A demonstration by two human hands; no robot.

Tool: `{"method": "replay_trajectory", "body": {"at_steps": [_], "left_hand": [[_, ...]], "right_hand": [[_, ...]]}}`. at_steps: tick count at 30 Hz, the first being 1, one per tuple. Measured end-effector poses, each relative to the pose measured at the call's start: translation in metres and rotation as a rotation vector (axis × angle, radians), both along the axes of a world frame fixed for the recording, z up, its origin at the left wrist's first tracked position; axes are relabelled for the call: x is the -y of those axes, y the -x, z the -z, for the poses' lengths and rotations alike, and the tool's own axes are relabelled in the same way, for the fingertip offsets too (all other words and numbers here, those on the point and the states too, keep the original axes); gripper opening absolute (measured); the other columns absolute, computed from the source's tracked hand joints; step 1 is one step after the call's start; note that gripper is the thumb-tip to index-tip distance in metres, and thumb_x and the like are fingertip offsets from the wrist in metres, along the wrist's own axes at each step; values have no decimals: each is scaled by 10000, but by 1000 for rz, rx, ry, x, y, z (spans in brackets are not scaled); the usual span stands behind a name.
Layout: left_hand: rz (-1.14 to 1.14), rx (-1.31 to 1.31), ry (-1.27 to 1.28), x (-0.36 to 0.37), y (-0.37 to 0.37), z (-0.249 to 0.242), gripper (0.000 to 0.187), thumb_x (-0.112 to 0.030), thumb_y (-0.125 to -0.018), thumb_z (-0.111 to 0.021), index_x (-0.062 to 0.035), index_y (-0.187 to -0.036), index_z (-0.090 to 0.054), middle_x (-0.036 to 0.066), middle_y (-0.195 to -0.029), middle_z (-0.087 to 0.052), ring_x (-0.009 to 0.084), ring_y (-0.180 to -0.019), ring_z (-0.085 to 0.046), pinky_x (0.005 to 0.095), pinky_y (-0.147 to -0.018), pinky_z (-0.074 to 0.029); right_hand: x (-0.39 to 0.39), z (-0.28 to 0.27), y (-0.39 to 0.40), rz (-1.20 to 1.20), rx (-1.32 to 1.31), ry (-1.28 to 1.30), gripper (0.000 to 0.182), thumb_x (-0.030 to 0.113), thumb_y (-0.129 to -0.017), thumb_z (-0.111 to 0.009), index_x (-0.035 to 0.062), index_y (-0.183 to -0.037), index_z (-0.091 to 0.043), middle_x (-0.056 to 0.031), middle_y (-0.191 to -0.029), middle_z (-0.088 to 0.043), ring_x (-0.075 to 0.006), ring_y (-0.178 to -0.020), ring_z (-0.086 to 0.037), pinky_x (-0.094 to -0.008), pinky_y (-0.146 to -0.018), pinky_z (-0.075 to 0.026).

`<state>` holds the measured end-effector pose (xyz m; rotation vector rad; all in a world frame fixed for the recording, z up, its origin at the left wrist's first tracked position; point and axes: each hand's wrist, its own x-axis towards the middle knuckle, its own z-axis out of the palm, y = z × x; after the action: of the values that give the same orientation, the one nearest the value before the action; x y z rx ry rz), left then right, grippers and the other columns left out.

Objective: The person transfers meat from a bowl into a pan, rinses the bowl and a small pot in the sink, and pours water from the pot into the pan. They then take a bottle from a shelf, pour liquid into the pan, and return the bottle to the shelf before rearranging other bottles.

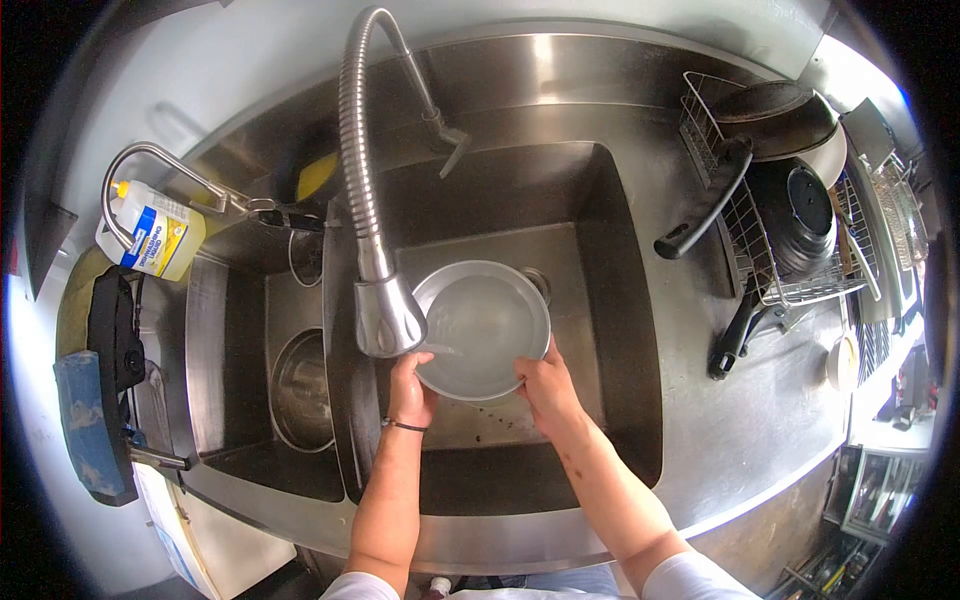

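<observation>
Relative to the bowl (485, 325), we find the large basin (630, 340) below, the small basin (232, 400) left, the dish rack (758, 262) right.

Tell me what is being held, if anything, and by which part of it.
A bowl, by its rim: the left grip at the near left side, the right grip at the near right.

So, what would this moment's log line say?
left hand: grips metal bowl, left side | right hand: grips right side | bowl: over larger sink basin, below spray head | water stream: entering bowl
</observation>
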<state>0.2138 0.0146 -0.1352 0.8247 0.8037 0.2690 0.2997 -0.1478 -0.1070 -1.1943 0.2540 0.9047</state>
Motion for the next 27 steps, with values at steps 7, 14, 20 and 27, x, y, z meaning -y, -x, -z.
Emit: {"method": "replay_trajectory", "body": {"at_steps": [7, 14, 20, 27], "left_hand": [[-15, -1, 9, 0, 0, 3, 386, -200, -721, -527, -21, -1062, -546, 101, -1044, -579, 255, -1003, -535, 389, -900, -405], [-26, 16, 11, -1, 0, 4, 341, -193, -719, -531, -22, -1013, -560, 98, -1026, -584, 254, -982, -544, 388, -881, -421], [-46, 8, -1, 1, 0, 0, 320, -180, -725, -527, -13, -995, -564, 103, -992, -598, 254, -957, -560, 378, -869, -430], [-35, 25, 14, 2, -2, 0, 310, -186, -726, -526, -10, -977, -576, 102, -968, -610, 247, -931, -576, 365, -858, -442]], "right_hand": [[-1, -4, 1, 36, 5, -17, 683, 2, -733, -457, 91, -1384, -272, -84, -1087, -451, -160, -930, -446, -316, -799, -402], [0, -1, 1, 16, 22, -5, 684, -1, -736, -457, 74, -1388, -265, -73, -1039, -466, -145, -879, -445, -308, -763, -407], [1, 3, 0, -4, 37, 12, 707, 27, -706, -455, 79, -1382, -255, -149, -1151, -454, -219, -968, -459, -364, -806, -417], [0, 3, 1, 14, 23, -2, 695, 13, -734, -458, 98, -1395, -261, -113, -1127, -461, -182, -930, -456, -341, -793, -417]]}}
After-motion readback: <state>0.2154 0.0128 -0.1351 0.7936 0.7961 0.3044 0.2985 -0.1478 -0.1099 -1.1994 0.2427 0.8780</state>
